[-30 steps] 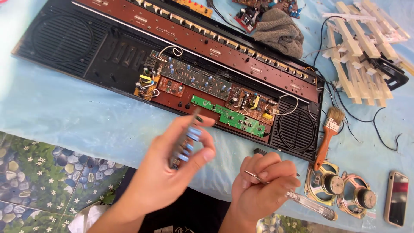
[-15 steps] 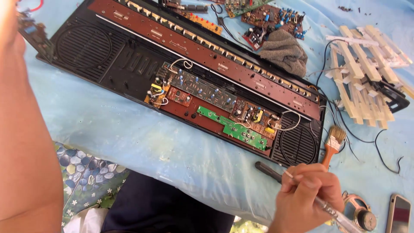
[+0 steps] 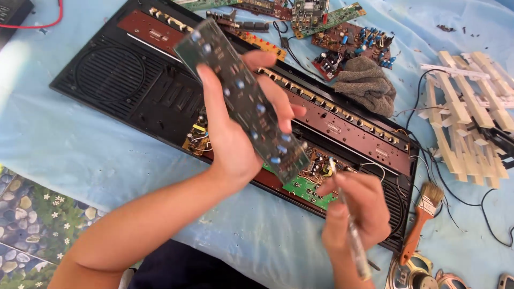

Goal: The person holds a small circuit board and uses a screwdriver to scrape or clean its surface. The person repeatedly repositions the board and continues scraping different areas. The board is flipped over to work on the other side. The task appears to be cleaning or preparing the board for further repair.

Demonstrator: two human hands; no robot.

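Observation:
My left hand (image 3: 235, 128) grips a long narrow dark circuit board (image 3: 241, 96) with small blue parts, holding it slanted above the opened black radio chassis (image 3: 128, 91). My right hand (image 3: 356, 214) holds a thin metal tool (image 3: 353, 241) like a pen, its tip by the board's lower end and above the green circuit board (image 3: 308, 190) inside the chassis. The brown panel (image 3: 348, 126) with a row of knobs runs along the chassis.
A grey cloth (image 3: 367, 85) and loose circuit boards (image 3: 348, 40) lie at the top. A cream slatted plastic part (image 3: 466, 118) with black wires sits at right. A paintbrush (image 3: 420, 217) and round speakers (image 3: 415, 273) lie at lower right on the light blue table cover (image 3: 69, 155).
My left hand, out at the frame's left edge half a second ago, has brought the long board back over the chassis. My right hand has moved left and up toward the board's lower end.

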